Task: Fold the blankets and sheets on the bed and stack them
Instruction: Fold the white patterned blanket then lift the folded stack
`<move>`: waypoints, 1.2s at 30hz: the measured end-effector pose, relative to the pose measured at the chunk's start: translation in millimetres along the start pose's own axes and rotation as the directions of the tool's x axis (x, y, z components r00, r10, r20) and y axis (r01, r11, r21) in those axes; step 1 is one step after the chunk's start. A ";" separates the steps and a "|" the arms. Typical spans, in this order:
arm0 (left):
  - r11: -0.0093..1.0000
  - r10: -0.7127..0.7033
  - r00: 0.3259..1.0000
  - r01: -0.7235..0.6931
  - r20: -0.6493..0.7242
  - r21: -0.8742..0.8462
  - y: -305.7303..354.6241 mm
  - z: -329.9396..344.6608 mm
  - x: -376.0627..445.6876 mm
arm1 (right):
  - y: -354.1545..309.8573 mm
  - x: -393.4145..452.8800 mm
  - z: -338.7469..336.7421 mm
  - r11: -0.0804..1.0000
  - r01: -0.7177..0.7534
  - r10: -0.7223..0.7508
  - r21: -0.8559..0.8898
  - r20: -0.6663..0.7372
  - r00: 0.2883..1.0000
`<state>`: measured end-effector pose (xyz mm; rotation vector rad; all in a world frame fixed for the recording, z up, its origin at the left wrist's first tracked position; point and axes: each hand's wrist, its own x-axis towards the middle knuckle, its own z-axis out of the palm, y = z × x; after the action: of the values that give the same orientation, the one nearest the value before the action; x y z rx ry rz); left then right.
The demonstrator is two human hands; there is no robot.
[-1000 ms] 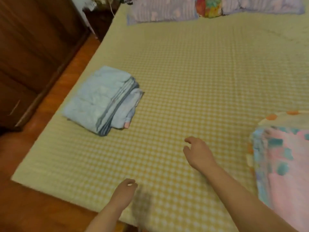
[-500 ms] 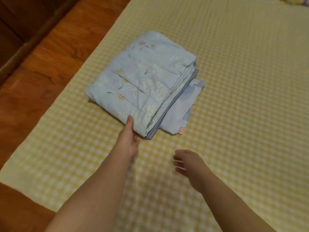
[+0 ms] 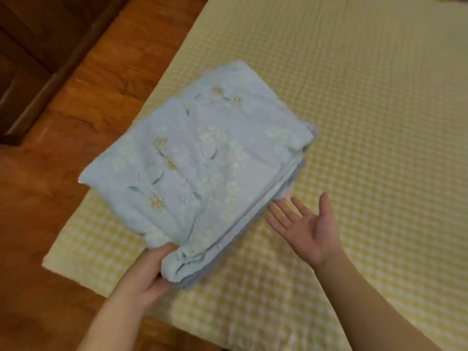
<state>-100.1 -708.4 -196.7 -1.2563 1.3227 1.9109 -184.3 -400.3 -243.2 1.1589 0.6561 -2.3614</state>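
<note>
Folded blanket (image 3: pixel 202 168): pale blue, floral, near the bed (image 3: pixel 367 97) corner. Soft, layered, likely light; layers may slide, so support underneath. Left hand (image 3: pixel 149 272) grips the near corner. Right hand (image 3: pixel 307 226) spread, palm up, at its edge.

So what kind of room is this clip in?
Most likely a bedroom: a bed with a yellow checked cover, a folded light blue blanket on it, wooden floor alongside.
</note>
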 end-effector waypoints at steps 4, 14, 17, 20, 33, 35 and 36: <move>0.952 -0.264 0.939 0.290 -0.223 0.095 -64.5 -69.4 28.6 | 41.9 13.6 -1.1 0.881 -0.120 0.022 -0.458 -0.213 0.977; 0.991 -0.091 0.995 0.095 0.049 -0.099 -53.1 -45.2 -44.0 | 108.4 21.4 -1.2 0.903 -0.285 0.127 -0.322 -0.433 0.892; 0.998 0.055 0.984 -0.059 0.168 0.018 -18.1 -23.0 -78.3 | 74.9 -10.4 9.3 0.965 -0.188 0.115 -0.182 -0.350 0.930; 0.998 0.068 0.944 -0.068 0.324 -0.011 20.7 16.7 -108.2 | 18.9 -73.6 28.1 0.998 0.010 -0.030 -0.069 -0.294 0.955; 0.852 0.058 0.667 -0.421 0.743 0.311 -75.3 432.8 -307.1 | -303.4 -451.0 -202.2 0.571 0.820 -0.749 0.020 -0.396 0.531; 0.815 0.081 0.579 -0.507 0.811 0.281 -119.8 492.9 -337.4 | -340.3 -498.7 -262.0 0.425 0.903 -0.834 0.064 -0.360 0.418; 0.794 0.095 0.557 -0.543 0.825 0.275 -146.1 520.3 -344.9 | -356.1 -517.6 -291.8 0.389 0.918 -0.849 0.080 -0.356 0.390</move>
<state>-39.1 -141.9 97.2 0.1755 1.4426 1.7933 83.6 139.0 99.2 1.4876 1.3954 -3.3160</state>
